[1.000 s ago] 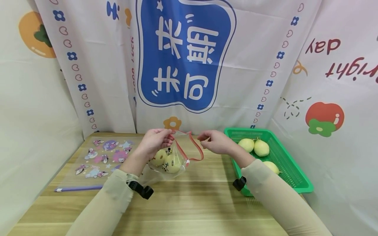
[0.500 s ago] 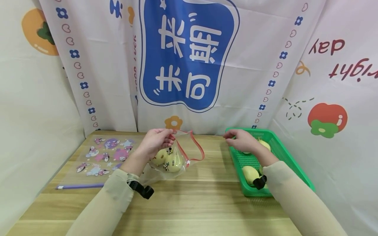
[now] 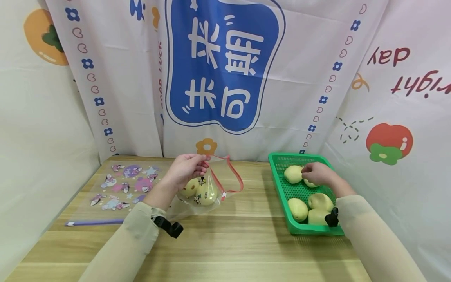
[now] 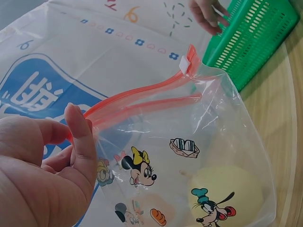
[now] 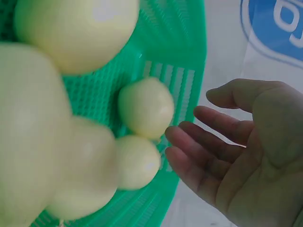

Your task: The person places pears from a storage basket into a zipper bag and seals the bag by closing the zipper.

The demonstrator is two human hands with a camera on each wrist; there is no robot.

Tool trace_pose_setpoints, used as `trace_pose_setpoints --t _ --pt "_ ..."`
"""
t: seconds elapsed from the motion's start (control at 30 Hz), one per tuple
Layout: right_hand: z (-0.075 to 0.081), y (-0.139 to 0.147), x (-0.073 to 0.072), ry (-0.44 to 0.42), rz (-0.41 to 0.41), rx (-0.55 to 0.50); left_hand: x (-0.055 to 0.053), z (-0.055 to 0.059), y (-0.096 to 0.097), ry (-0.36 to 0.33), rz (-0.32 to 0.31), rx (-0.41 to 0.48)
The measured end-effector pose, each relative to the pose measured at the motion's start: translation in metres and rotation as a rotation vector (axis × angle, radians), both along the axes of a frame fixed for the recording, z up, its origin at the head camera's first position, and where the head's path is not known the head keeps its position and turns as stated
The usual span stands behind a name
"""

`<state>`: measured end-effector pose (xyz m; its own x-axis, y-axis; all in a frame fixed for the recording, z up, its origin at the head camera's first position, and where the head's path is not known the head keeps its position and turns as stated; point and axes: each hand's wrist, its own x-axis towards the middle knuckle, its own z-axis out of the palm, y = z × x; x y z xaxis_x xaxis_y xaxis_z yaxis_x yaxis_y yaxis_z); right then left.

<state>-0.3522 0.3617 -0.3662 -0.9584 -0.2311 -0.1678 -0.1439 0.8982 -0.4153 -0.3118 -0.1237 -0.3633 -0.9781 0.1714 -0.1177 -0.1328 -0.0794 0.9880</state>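
My left hand (image 3: 184,170) pinches the red zip rim of a clear cartoon-print zip bag (image 4: 151,113). The bag's mouth stands partly apart, with a white slider (image 4: 184,65) at the far end of the rim. Inside lie pale yellow pears (image 3: 207,194), seen through the film. Over the back part of a green basket (image 3: 282,196) is my right hand (image 3: 322,174), holding nothing. In the right wrist view its fingers are loosely bent and apart, close to the pears (image 5: 147,108). From the head, that hand partly covers one pear (image 3: 310,183).
Several more pears (image 3: 297,209) lie in the front of the basket. A second, flat zip bag (image 3: 112,188) with a purple zip (image 3: 95,223) lies at the left on the wooden table (image 3: 218,243). Printed cloth (image 3: 225,145) hangs behind the table.
My right hand has moved right, from beside the bag's mouth to over the basket, uncovering the front pears. The left hand keeps its pinch on the bag, nearly still.
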Motion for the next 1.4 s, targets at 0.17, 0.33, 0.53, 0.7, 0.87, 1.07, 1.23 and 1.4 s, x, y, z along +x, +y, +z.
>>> trace_pose_setpoints --t 0.17,0.33,0.53,0.7,0.87,1.07,1.23,1.4 --pt "-0.006 0.019 0.001 -0.063 -0.003 0.091 0.001 0.001 -0.001 -0.003 0.001 -0.006" --pt "-0.003 0.027 0.008 -0.255 -0.044 0.118 0.0 0.001 -0.002 -0.001 -0.002 -0.009" --pt "-0.004 0.026 0.014 -0.409 -0.074 0.189 0.0 0.001 -0.002 0.002 -0.007 -0.002" --pt "-0.004 0.028 0.017 -0.407 -0.052 0.279 0.0 0.001 -0.002 -0.005 -0.006 0.004" --pt "-0.002 0.027 0.02 -0.421 -0.107 0.265 0.001 0.001 -0.003 -0.007 -0.005 0.005" --pt "-0.001 0.025 0.021 -0.428 -0.091 0.26 0.001 0.0 -0.004 -0.01 -0.006 0.009" --pt "-0.002 0.024 0.022 -0.422 -0.094 0.254 0.001 -0.001 -0.005 -0.01 -0.005 0.016" --pt "-0.001 0.024 0.025 -0.418 -0.143 0.232 0.001 0.0 -0.006 -0.006 -0.004 0.011"
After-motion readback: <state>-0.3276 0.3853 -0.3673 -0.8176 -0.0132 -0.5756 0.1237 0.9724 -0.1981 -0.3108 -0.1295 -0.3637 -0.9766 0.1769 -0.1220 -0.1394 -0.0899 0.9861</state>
